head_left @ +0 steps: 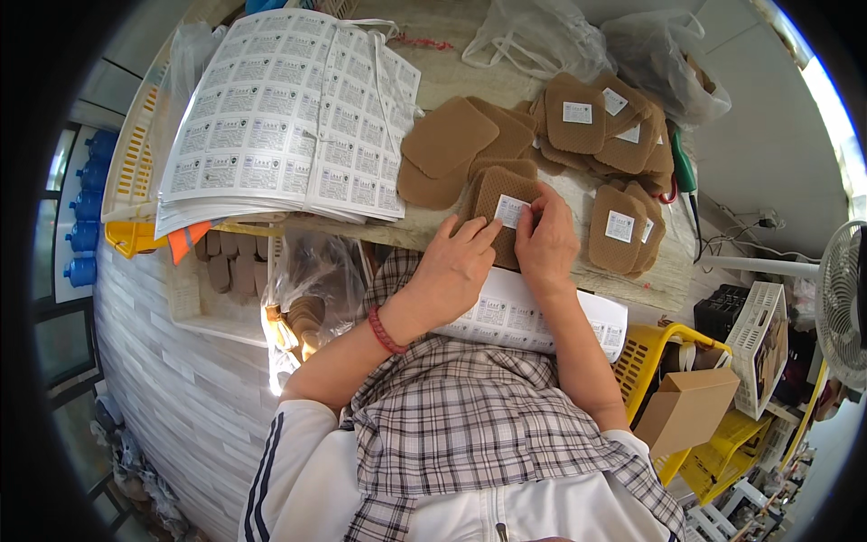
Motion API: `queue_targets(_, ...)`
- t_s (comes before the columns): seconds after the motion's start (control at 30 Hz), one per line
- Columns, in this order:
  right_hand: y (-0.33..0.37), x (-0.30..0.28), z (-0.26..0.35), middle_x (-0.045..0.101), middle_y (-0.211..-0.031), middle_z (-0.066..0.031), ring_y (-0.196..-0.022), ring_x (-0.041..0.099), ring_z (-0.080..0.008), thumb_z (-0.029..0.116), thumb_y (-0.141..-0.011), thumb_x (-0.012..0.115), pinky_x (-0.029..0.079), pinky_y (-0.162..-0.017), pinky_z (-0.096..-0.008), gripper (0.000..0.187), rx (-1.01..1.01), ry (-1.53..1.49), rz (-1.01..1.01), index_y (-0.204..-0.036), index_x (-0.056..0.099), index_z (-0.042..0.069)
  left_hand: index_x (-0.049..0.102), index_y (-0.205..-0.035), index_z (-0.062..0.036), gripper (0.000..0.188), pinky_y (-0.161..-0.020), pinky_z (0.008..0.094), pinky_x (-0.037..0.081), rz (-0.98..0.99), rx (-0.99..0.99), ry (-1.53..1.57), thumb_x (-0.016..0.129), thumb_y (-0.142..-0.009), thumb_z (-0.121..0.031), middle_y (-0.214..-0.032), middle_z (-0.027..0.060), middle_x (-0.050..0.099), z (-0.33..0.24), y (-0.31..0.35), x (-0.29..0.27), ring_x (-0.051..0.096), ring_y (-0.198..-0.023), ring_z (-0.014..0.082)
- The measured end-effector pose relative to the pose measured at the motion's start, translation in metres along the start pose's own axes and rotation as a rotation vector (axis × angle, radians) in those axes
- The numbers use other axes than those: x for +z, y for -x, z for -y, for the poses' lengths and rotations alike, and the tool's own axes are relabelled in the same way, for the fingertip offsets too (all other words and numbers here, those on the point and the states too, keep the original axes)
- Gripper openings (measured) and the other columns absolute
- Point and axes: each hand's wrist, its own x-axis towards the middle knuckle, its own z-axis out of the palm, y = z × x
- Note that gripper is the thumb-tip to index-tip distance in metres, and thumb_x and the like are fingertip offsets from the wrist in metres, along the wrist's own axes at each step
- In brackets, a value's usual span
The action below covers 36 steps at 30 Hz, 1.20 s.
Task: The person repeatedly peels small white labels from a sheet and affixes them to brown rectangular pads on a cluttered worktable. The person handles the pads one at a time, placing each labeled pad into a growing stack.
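A brown textured pad with rounded corners lies on a small pile at the table's near edge. On it is a small white printed label. My left hand lies over the pad's near left side, its fingers stretched toward the label. My right hand has bent fingers drawn together at the label's right edge; its fingertips are partly hidden. Below my hands, a sheet of printed labels lies across my lap, partly covered by my forearms.
Plain brown pads overlap beyond my hands. Labelled pads lie to the right, with a larger heap behind. A tied stack of label sheets covers the table's left. A green-handled tool hangs at the right edge, above a yellow crate.
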Motion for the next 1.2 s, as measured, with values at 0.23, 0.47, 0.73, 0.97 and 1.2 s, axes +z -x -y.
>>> queue_targets(0.23,0.001,0.001,-0.007,0.061,-0.111,-0.0086,-0.098,0.064,-0.03,0.012,-0.092,0.067,0.055,-0.076,-0.0401,0.027,-0.008,0.078,-0.076,-0.119,0.065,0.011,0.064,-0.083,0.0029,0.009,-0.103,0.0475,0.041,0.017,-0.035,0.043,0.058,-0.079,-0.002,-0.146,0.0215,0.052,0.002,0.001,0.005,0.052,-0.123,0.0336)
queue_targets(0.47,-0.004,0.004,-0.012,0.064,-0.099,-0.0068,-0.096,0.064,-0.0273,0.013,-0.089,0.072,0.054,-0.074,-0.0382,0.009,0.152,-0.029,-0.067,-0.097,0.073,0.009,0.064,-0.071,0.0029,0.011,-0.098,0.044,0.043,0.03,0.02,0.017,0.06,-0.078,-0.005,-0.148,0.0231,0.05,0.013,-0.007,0.005,0.052,-0.113,0.0325)
queue_targets(0.73,-0.015,0.006,-0.021,0.063,-0.093,-0.0092,-0.084,0.062,-0.0321,0.007,-0.085,0.072,0.05,-0.076,-0.042,0.006,0.004,0.016,-0.095,-0.086,0.066,0.007,0.064,-0.071,0.0034,0.009,-0.097,0.0455,0.043,-0.063,0.056,-0.003,0.06,-0.075,-0.003,-0.144,0.0256,0.052,0.015,-0.005,0.017,0.052,-0.113,0.0335)
queue_targets(0.97,-0.008,0.004,-0.029,0.067,-0.092,-0.0158,-0.084,0.064,-0.0394,0.006,-0.095,0.062,0.05,-0.075,-0.0468,0.006,0.109,-0.171,-0.056,-0.098,0.056,0.006,0.063,-0.079,0.0025,0.012,-0.108,0.049,0.038,-0.023,0.026,0.04,0.059,-0.085,-0.006,-0.152,0.0271,0.044,0.012,0.005,0.014,0.043,-0.135,0.041)
queue_targets(1.2,-0.022,-0.041,-0.035,0.069,-0.095,-0.0189,-0.087,0.066,-0.0436,0.008,-0.1,0.056,0.05,-0.073,-0.0506,0.007,0.205,-0.254,-0.095,-0.106,0.052,0.008,0.062,-0.084,0.0013,0.011,-0.114,0.052,0.033,0.004,0.006,0.072,0.059,-0.09,-0.007,-0.153,0.028,0.041,0.017,0.011,0.021,0.034,-0.146,0.0429)
